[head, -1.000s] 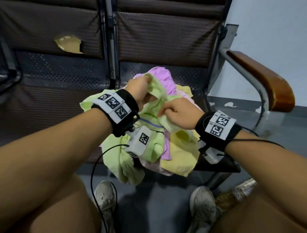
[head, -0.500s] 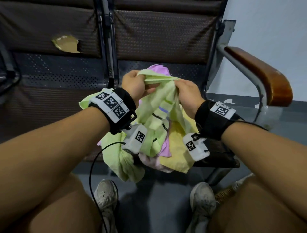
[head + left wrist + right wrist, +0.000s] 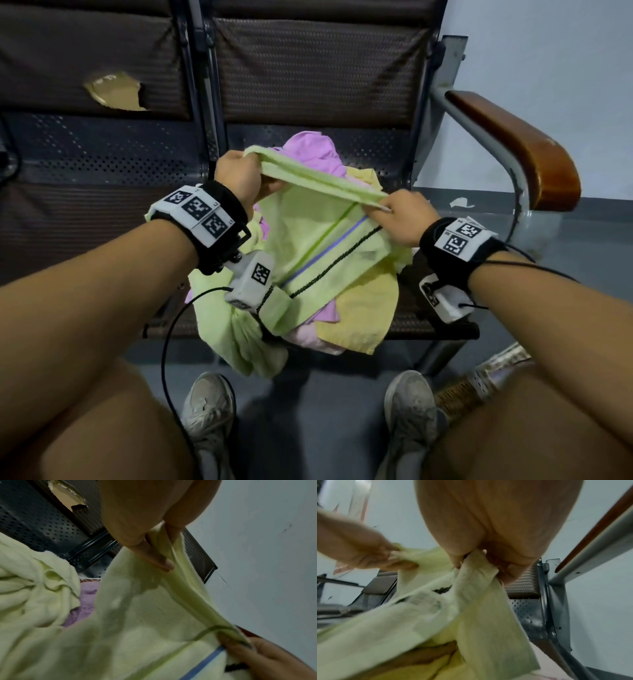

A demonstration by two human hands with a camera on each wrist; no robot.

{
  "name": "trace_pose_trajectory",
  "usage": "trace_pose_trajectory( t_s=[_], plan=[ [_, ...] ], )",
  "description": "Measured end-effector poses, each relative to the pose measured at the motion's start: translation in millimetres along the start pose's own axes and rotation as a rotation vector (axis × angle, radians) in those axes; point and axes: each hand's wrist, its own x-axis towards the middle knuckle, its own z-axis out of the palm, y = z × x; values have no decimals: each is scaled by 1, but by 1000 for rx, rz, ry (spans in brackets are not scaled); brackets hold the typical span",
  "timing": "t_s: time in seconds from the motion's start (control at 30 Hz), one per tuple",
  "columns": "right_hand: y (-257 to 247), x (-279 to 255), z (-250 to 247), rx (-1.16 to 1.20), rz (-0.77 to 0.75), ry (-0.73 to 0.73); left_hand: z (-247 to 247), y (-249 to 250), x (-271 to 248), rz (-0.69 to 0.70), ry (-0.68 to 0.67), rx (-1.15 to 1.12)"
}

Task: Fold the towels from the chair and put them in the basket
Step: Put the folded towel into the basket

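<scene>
A light green towel [image 3: 318, 219] with green, blue and black stripes hangs over the chair seat, its top edge stretched between both hands. My left hand [image 3: 239, 174] pinches the left end of that edge, and my right hand [image 3: 397, 212] pinches the right end. The left wrist view shows the left hand's thumb [image 3: 154, 557] and fingers clamped on the green towel [image 3: 137, 615]. In the right wrist view the right hand [image 3: 479, 559] grips the green towel [image 3: 479, 601] bunched. Purple [image 3: 315, 150] and yellow [image 3: 363, 308] towels lie heaped below. No basket shows clearly.
The pile sits on a dark perforated metal chair [image 3: 424, 322] with a brown wooden armrest [image 3: 513, 147] at right. A second seat [image 3: 85, 212] adjoins at left, its backrest torn. My knees and grey shoes [image 3: 209, 407] are close below. A woven object [image 3: 459, 397] lies by the right shoe.
Both hands lifted the green towel from the heap, then moved apart along its edge. The right hand went right and down, pulling the edge taut.
</scene>
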Motion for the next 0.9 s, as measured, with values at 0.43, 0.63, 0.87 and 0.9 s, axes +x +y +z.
trace_pose_trajectory(
  t_s=[0.43,0.63,0.87,0.9],
  plan=[
    [31,-3,1,-94,-80,-143,-19,-8,13,-176,104,220],
    [38,-3,-12,5,-54,11,-29,-17,16,-93,-58,331],
    [36,-8,-11,130,-47,-15,-31,-15,20,-195,2,199],
    [36,-9,-12,161,-60,3,-33,-16,21,-197,4,221]
  ],
)
